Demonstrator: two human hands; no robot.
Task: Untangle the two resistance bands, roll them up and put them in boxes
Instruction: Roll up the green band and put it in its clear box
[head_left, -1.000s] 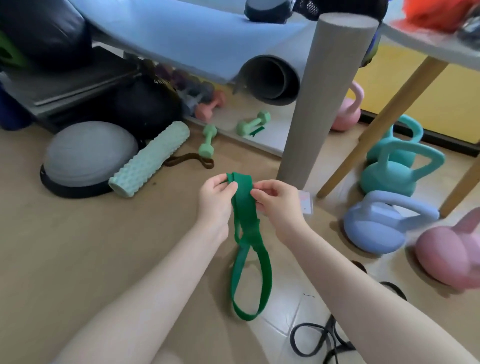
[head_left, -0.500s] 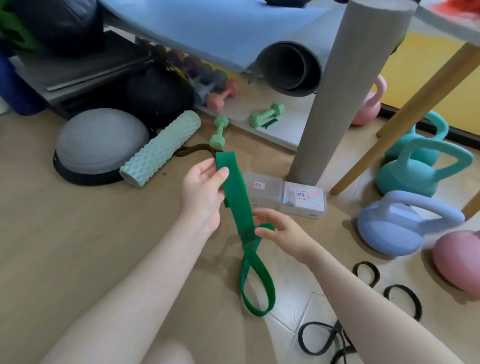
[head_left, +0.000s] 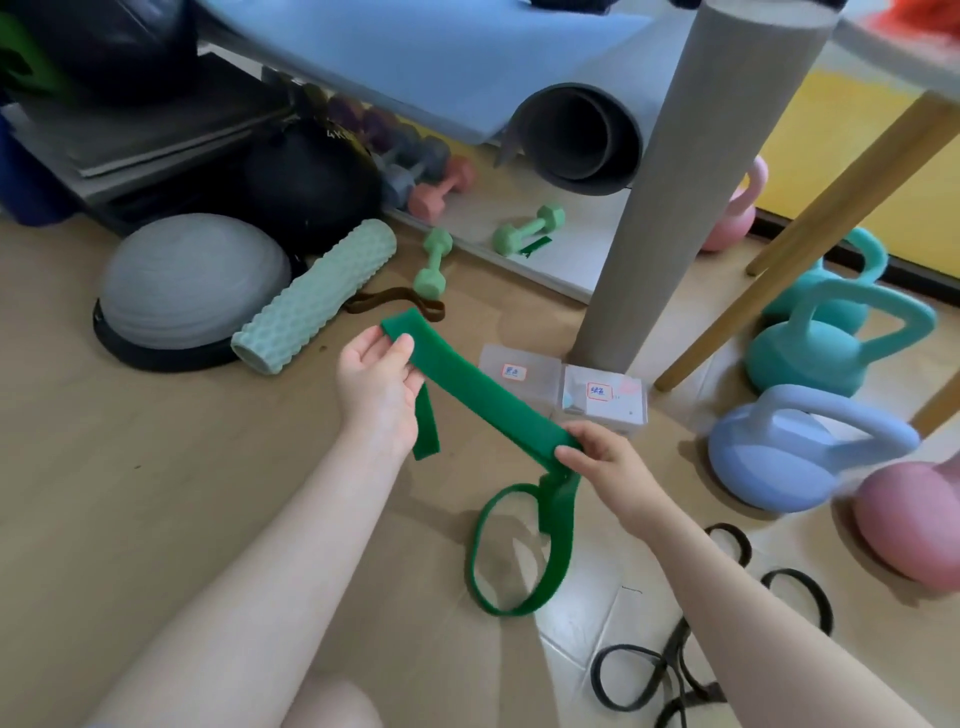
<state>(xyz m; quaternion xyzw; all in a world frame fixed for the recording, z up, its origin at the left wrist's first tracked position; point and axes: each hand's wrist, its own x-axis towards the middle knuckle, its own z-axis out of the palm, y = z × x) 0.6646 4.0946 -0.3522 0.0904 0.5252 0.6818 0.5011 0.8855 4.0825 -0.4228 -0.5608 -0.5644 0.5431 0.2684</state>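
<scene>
- Left hand (head_left: 382, 387) pinches the upper end of the green band (head_left: 470, 382) between thumb and fingers; a short tail of band hangs below the palm.
- Right hand (head_left: 602, 465) grips the same band lower along its length, fingers curled round it, just in front of the boxes.
- Half a second ago the band hung steeply between the hands; now the hands are further apart and the stretch between them lies flat and slanted, high at the left, low at the right.
- A second ago both hands were together at the band's top fold. Right hand has since slid down the band.
- Below the right hand the rest of the band curls into a loop whose lower edge reaches the floor (head_left: 130, 493).
- Black band (head_left: 654, 675) lies in loose loops on the floor at lower right, under the right forearm; untouched, same place as before.
- Two clear boxes (head_left: 563, 387) with labels sit side by side at the foot of the grey column (head_left: 691, 171), lids on.
- Blue kettlebell (head_left: 784, 449) stands to the right of the boxes.
</scene>
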